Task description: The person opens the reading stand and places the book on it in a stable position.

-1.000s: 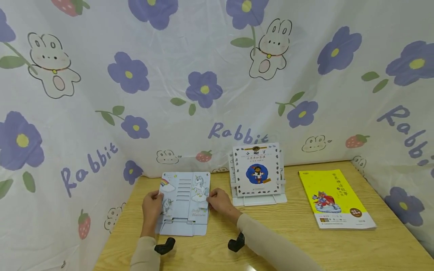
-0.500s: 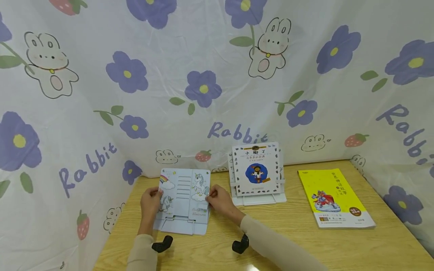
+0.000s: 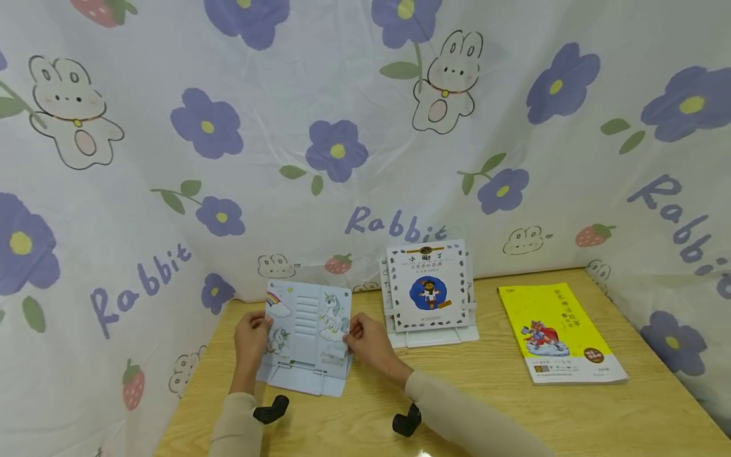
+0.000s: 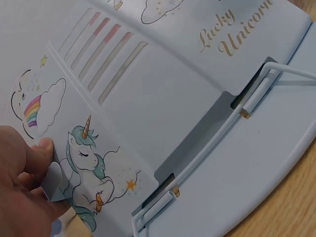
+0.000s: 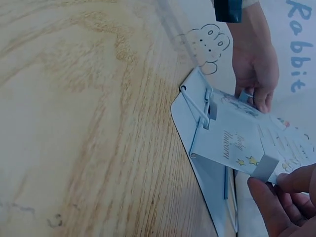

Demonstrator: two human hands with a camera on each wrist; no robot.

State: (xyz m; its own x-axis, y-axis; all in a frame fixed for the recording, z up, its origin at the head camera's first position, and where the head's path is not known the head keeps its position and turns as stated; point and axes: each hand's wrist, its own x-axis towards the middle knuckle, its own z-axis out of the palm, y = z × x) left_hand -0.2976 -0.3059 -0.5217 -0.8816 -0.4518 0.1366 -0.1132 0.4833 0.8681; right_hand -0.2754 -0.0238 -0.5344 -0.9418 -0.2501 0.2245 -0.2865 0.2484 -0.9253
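A pale blue metal book stand [image 3: 305,346] with unicorns, a rainbow and gold lettering stands at the left of the table, its back panel tilted up from the base plate. My left hand [image 3: 251,343] pinches the panel's left edge by a small folded side clip [image 4: 55,182], thumb on the front. On the opposite edge, my right hand [image 3: 371,343] pinches the panel beside another side clip [image 5: 265,167]. A wire page holder [image 4: 197,160] runs along the panel's foot. In the right wrist view, a support rod [image 5: 232,202] shows behind the panel.
A second stand [image 3: 471,333] holds a white picture book [image 3: 429,285] upright to the right. Farther right a yellow book [image 3: 562,333] lies flat on the wooden table [image 3: 457,400]. A curtain [image 3: 274,190] printed with rabbits and flowers hangs behind.
The book stand's back panel has risen slightly, its top edge moving up while both hands keep their grip on its sides. The head view has shifted a little.
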